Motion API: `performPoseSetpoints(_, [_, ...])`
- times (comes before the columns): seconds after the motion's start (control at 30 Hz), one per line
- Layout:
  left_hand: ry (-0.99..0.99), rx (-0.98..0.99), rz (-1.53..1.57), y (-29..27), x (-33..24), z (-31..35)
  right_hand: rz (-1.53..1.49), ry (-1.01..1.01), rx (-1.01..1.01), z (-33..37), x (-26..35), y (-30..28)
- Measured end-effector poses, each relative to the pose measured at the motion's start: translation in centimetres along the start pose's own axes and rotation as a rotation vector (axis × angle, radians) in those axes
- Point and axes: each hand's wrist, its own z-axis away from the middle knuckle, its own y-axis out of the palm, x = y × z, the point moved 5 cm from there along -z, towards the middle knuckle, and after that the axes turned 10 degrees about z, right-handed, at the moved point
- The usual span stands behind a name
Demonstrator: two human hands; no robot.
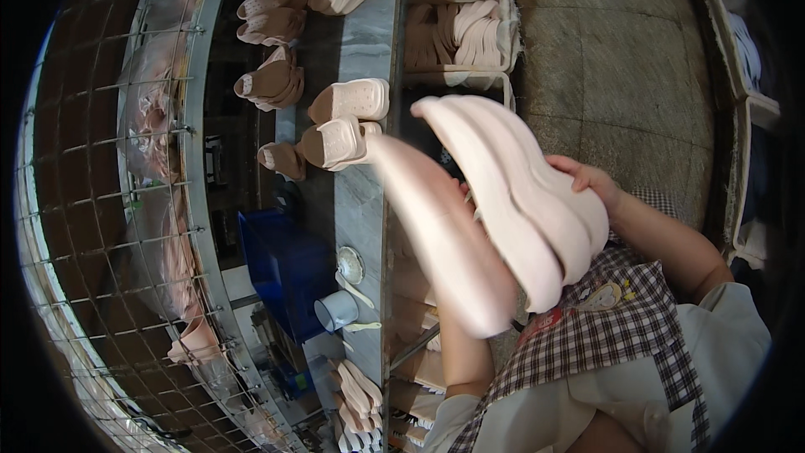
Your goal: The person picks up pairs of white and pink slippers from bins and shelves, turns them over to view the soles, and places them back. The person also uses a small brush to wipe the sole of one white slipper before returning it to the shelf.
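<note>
Pale pink shoe soles fill the space in front of me. My right hand (pixel 591 184) grips a stack of several nested soles (pixel 511 176) at its right edge, thumb and fingers wrapped round the heel part. Beside the stack, on its left, a single shoe sole (pixel 440 235) is smeared by motion. From below, my left forearm (pixel 466 344) reaches up behind that sole. Only a bit of the fingers of my left hand (pixel 463 189) shows between the sole and the stack; the rest is hidden.
On the grey marbled bench (pixel 360 193) stand pale and brown clogs (pixel 356 101), a white mug (pixel 337 310) and a small white bowl (pixel 350 266). A blue crate (pixel 281 268) is beyond. Lined bins (pixel 511 25) hold more soles. Wire mesh (pixel 101 176) runs along the left.
</note>
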Motion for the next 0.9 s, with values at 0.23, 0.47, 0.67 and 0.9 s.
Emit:
performPoseSetpoints(0.23, [-0.061,0.067,-0.164,0.5,0.2,-0.5,0.257,0.131,0.058,-2.0,-0.5,0.5])
performPoseSetpoints(0.47, [0.165,0.062,-0.745,0.7,-2.0,-2.6,0.462,0.268,0.044,-4.1,-1.2,-1.4])
performPoseSetpoints(0.67, [0.872,-0.37,-1.564,-0.8,-13.9,-11.5,0.397,0.196,0.004,-4.8,-1.7,-3.0])
performPoseSetpoints(0.9, [0.906,-0.103,-1.215,0.1,-16.4,-9.4,0.502,0.096,0.027,-4.9,-1.3,-4.5])
